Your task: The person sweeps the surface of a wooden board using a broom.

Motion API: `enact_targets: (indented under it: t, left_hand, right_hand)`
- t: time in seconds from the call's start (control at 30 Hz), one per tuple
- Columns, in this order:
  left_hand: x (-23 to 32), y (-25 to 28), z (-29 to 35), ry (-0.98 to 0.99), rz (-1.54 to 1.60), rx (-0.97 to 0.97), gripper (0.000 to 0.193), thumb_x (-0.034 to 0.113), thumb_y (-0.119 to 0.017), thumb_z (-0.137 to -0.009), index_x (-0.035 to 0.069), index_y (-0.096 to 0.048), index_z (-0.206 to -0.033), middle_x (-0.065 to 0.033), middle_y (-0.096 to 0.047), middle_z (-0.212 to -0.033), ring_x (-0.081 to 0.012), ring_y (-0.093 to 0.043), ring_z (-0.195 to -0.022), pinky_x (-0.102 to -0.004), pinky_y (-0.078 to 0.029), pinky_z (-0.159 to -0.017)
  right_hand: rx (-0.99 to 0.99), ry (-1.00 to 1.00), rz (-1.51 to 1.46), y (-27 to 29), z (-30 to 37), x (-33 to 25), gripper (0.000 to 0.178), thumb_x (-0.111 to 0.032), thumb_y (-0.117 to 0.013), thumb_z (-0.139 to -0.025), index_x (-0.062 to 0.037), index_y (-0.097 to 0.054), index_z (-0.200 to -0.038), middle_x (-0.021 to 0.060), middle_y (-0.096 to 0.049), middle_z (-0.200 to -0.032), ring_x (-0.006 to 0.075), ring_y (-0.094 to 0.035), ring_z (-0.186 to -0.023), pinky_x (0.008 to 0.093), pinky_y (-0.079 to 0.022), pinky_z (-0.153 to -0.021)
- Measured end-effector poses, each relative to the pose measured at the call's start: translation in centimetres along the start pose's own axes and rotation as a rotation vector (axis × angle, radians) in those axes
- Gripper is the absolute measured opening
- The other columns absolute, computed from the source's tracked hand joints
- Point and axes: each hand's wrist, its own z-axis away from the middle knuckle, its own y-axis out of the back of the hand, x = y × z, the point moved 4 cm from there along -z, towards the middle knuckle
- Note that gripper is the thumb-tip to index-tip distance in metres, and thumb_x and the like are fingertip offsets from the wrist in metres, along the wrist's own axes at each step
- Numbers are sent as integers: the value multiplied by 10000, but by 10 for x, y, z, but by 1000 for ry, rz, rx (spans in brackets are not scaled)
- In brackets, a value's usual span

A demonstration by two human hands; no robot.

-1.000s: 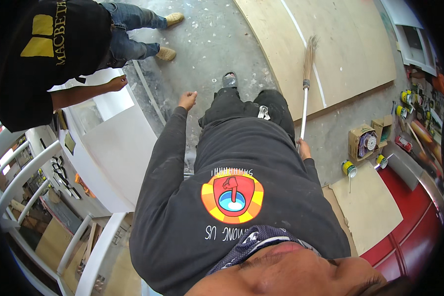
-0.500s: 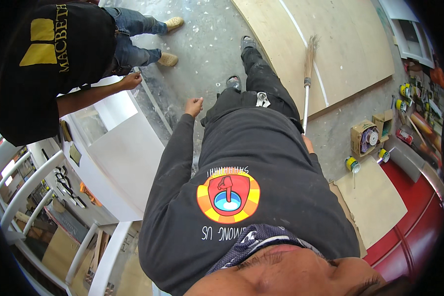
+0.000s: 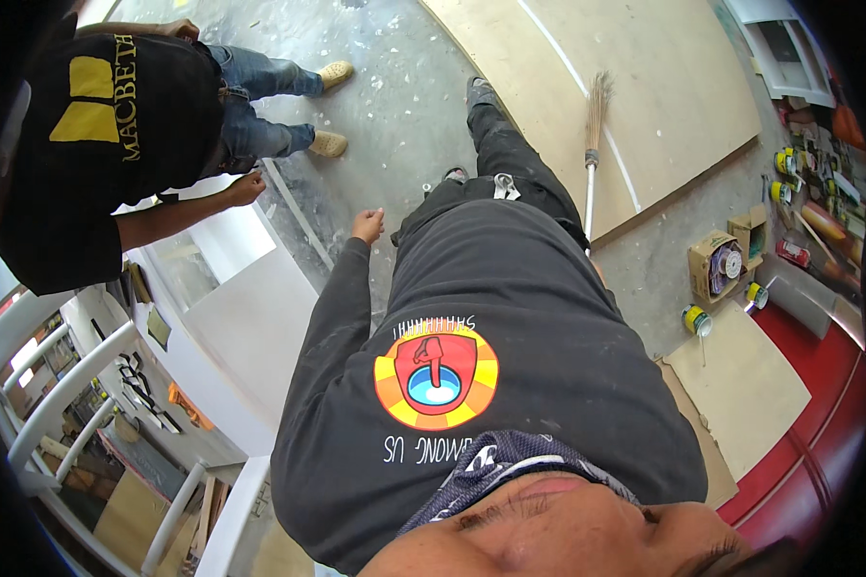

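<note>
My left hand (image 3: 368,226) hangs beside my left thigh, with nothing seen in it; its fingers are loosely bent and somewhat apart. A stick broom (image 3: 592,156) with a pale handle and straw bristles extends ahead on my right. Its handle runs back to my right hip, where my right hand (image 3: 598,271) is closed around it. Only a sliver of that hand shows past my dark sweatshirt (image 3: 520,308). The bristles appear over a large plywood sheet (image 3: 683,87) lying on the floor.
A person in a black shirt (image 3: 135,125) stands at the left, beside a white cabinet panel (image 3: 250,317). White curved rails (image 3: 77,370) stand at lower left. Right of me are paint cans (image 3: 697,320), a cardboard box (image 3: 717,264) and a flat board (image 3: 741,370).
My left hand has shifted slightly left and back. The broom has moved slightly left in view. One of my feet has slipped mostly behind my trousers. The other person's far arm now shows.
</note>
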Motion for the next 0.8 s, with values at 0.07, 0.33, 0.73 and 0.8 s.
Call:
enact_targets:
  t: [0.07, 0.33, 0.73, 0.8]
  left_hand:
    - [16, -5, -8, -33, 15, -18, 320, 318, -579, -776, 15, -532, -865, -31, -524, -650, -120, -502, -517, -241, -377, -433]
    - [34, -36, -20, -9, -46, -115, 310, 332, -587, -778, 64, -537, -927, -28, -525, -701, -102, -501, -526, -220, -379, -453]
    - [48, -64, -22, 28, -131, -123, 294, 329, -584, -781, 48, -518, -836, -15, -498, -642, -100, -467, -492, -224, -360, -424]
    - [54, -68, -23, 52, -151, -128, 291, 324, -580, -785, 45, -515, -839, -15, -496, -641, -99, -462, -489, -224, -355, -419]
  right_hand:
    - [-28, 33, -15, 7, 11, -12, 522, -408, -332, -852, 51, -556, -957, 208, -570, -971, 287, -535, -933, 358, -378, -793]
    - [-7, 2, 126, 34, 31, -31, 448, -404, -428, -814, 3, -596, -903, 176, -600, -874, 269, -560, -841, 335, -408, -702]
    - [474, 104, 302, 51, 28, -11, 431, -377, -506, -797, 25, -559, -943, 145, -576, -668, 231, -550, -517, 344, -443, -538]
    - [282, -31, -210, 61, 48, -52, 415, -291, -511, -816, -15, -472, -1122, 84, -517, -585, 169, -473, -403, 308, -402, -392]
